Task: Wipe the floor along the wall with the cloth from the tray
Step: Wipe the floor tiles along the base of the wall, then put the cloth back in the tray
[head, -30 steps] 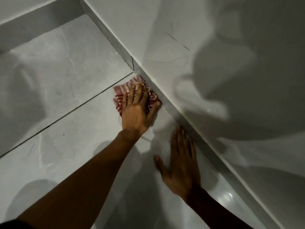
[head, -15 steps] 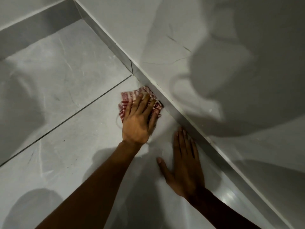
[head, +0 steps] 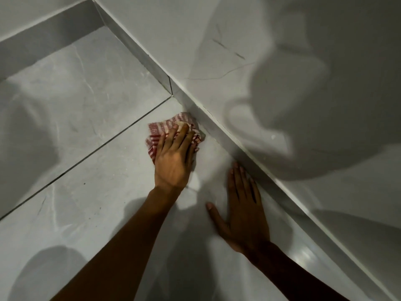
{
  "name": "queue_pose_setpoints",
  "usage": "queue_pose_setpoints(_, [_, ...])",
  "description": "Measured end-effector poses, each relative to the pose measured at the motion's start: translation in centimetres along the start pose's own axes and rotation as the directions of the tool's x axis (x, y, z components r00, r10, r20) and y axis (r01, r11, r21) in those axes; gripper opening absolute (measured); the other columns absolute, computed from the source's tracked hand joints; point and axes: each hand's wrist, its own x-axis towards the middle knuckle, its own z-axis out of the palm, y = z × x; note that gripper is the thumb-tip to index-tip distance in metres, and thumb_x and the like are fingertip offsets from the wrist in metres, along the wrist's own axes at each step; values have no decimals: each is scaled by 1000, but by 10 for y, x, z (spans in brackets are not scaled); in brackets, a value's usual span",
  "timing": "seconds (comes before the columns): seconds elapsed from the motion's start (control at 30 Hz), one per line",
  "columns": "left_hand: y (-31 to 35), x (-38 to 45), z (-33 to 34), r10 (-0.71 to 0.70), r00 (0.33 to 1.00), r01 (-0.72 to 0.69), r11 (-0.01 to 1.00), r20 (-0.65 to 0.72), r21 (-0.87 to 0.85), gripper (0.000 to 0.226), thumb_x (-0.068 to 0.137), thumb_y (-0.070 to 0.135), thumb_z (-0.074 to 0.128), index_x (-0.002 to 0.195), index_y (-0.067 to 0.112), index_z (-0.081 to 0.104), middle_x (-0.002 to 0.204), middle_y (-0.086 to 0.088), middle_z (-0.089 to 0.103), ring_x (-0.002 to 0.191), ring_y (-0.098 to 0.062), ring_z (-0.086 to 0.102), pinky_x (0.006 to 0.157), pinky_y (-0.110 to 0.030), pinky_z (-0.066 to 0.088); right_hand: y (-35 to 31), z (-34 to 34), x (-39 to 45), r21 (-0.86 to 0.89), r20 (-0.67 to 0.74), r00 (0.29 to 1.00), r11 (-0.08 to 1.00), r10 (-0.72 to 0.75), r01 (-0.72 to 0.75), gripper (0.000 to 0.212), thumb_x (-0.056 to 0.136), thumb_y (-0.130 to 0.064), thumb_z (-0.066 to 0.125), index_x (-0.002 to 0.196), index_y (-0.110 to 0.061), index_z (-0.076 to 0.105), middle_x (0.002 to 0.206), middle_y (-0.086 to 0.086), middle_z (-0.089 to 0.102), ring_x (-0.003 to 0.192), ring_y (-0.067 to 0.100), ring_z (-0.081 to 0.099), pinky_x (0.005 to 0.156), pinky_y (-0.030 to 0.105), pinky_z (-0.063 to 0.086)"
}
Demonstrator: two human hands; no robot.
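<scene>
A red-and-white striped cloth (head: 159,132) lies bunched on the grey tiled floor (head: 97,192), right against the skirting of the wall (head: 217,61). My left hand (head: 173,157) presses flat on top of the cloth, fingers spread over it and pointing at the wall. My right hand (head: 243,207) rests palm down on the bare floor nearer to me, fingers together, fingertips close to the skirting. It holds nothing. The tray is out of view.
A grey skirting strip (head: 238,153) runs diagonally from upper left to lower right along the wall's foot. A dark grout line (head: 86,157) crosses the floor to the skirting just beyond the cloth. A second wall (head: 32,14) meets the first at the top left corner.
My left hand has slid the cloth back along the skirting toward me, away from the grout line. My right hand stays planted on the floor.
</scene>
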Motion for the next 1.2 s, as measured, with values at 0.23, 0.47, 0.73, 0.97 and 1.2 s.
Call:
queue_pose_setpoints(0.23, [1, -4, -23, 100, 982, -68, 979, 163, -193, 38, 108, 17, 59, 144, 6, 64, 150, -15, 65, 146, -32, 56, 127, -52, 36, -6, -10, 3, 15, -45, 998, 999, -36, 37, 109, 104, -76, 54, 178, -5, 16, 189, 11, 11, 176, 26, 12, 142, 47, 17])
queue_pose_setpoints(0.47, [42, -37, -114, -315, 898, 436, 733, 307, -522, 33, 111, 24, 51, 127, 5, 74, 115, -14, 81, 107, -28, 78, 100, -49, 62, -42, -95, 0, 321, -11, 1000, 947, 8, -4, 62, 113, -32, 54, 164, 2, 49, 168, 13, 55, 157, 29, 55, 135, 46, 36])
queue_pose_setpoints(0.73, [97, -73, -334, -538, 786, 575, 459, 303, -677, 29, 113, 21, 50, 122, 8, 74, 106, -5, 79, 102, -16, 76, 93, -32, 60, -167, -300, -44, 413, 159, 986, 903, 56, -118, 73, 116, -57, 34, 178, -20, 26, 185, -5, 27, 171, 12, 25, 139, 31, 23])
queue_pose_setpoints(0.97, [100, -71, -549, -706, 693, 565, 406, 146, -718, 31, 113, 24, 51, 126, 6, 73, 110, -4, 78, 101, -14, 75, 98, -36, 62, -311, -478, -41, 389, 11, 997, 919, -78, 67, 79, 117, -48, 44, 179, -9, 15, 188, 9, 17, 174, 17, 13, 139, 26, 11])
queue_pose_setpoints(1.2, [11, -103, -733, -748, 661, 428, 311, 59, -848, 30, 114, 23, 50, 127, 7, 71, 106, -5, 81, 100, -18, 79, 88, -33, 64, -521, -550, -45, 439, 6, 941, 847, -338, 301, 82, 117, -61, 31, 180, -12, 12, 189, 4, 11, 175, 15, 11, 140, 26, 11])
